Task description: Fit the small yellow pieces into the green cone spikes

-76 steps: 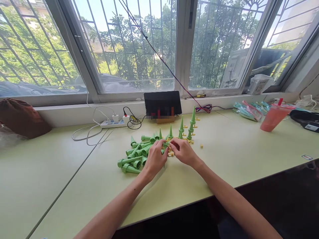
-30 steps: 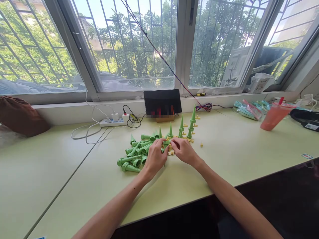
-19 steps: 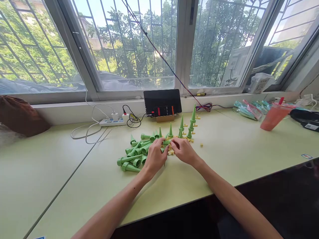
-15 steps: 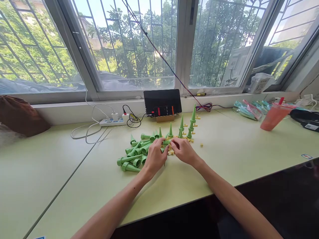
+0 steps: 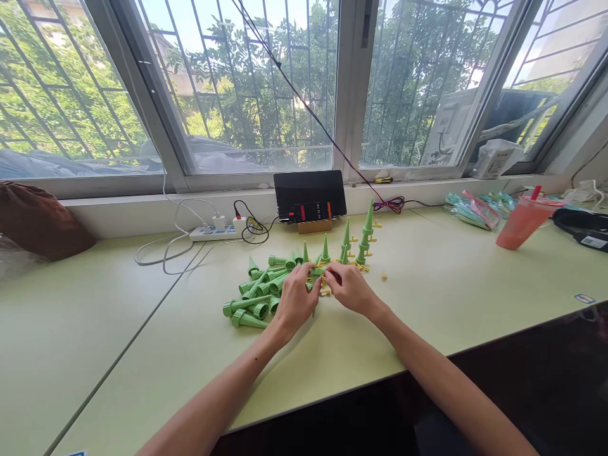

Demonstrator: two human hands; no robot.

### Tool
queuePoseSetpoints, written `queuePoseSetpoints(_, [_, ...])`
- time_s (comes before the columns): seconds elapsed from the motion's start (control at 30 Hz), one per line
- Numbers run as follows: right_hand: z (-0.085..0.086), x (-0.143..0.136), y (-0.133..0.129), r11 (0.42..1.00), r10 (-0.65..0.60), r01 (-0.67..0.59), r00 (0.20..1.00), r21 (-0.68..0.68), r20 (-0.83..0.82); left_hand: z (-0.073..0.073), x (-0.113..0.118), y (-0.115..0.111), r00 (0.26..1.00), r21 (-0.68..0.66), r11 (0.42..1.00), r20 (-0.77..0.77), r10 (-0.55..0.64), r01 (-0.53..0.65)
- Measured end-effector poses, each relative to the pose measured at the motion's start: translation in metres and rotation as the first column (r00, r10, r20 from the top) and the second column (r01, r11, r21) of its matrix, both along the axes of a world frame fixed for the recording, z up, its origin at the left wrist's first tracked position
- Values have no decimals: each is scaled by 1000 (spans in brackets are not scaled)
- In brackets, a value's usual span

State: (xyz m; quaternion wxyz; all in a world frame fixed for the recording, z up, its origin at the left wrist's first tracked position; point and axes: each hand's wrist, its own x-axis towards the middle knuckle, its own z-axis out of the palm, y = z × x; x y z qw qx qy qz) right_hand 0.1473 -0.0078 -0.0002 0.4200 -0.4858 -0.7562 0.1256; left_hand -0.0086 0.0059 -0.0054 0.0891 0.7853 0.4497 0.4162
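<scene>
My left hand [image 5: 296, 295] is closed around a green plastic watering spike [image 5: 316, 272], its cap end up and its pointed end hanging below my fingers. At the right side of that cap, my right hand [image 5: 349, 286] pinches what looks like a small yellow valve, mostly hidden by the fingertips. Left of my hands lies a heap of loose green watering spikes [image 5: 259, 291]. Behind and to the right stand stacked green spikes [image 5: 365, 240] with yellow valves jutting from their sides. Several loose yellow valves [image 5: 325, 292] lie on the table between and behind my hands.
A tablet [image 5: 311, 190] and phone lean on a stand by the window. A power strip [image 5: 216, 233] with cables lies to the left. A red drink cup [image 5: 527, 218] and plastic packets [image 5: 472, 209] are at the right. One yellow piece [image 5: 384, 277] lies apart; a brown bag [image 5: 42, 221] sits far left.
</scene>
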Motion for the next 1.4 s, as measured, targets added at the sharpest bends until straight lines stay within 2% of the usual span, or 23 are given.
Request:
queuePoseSetpoints(0.73, [2, 0, -2, 1000, 2, -2, 1000, 3, 0, -2, 0, 1, 1000, 30, 999, -3, -15, 15])
queuePoseSetpoints(1.17, [-1, 3, -1, 999, 47, -46, 997, -15, 59, -6, 2, -2, 990, -62, 996, -119, -78, 71])
queuePoseSetpoints(1.4, [2, 3, -2, 1000, 6, -6, 1000, -10, 0, -2, 4, -3, 994, -99, 989, 3, -108, 108])
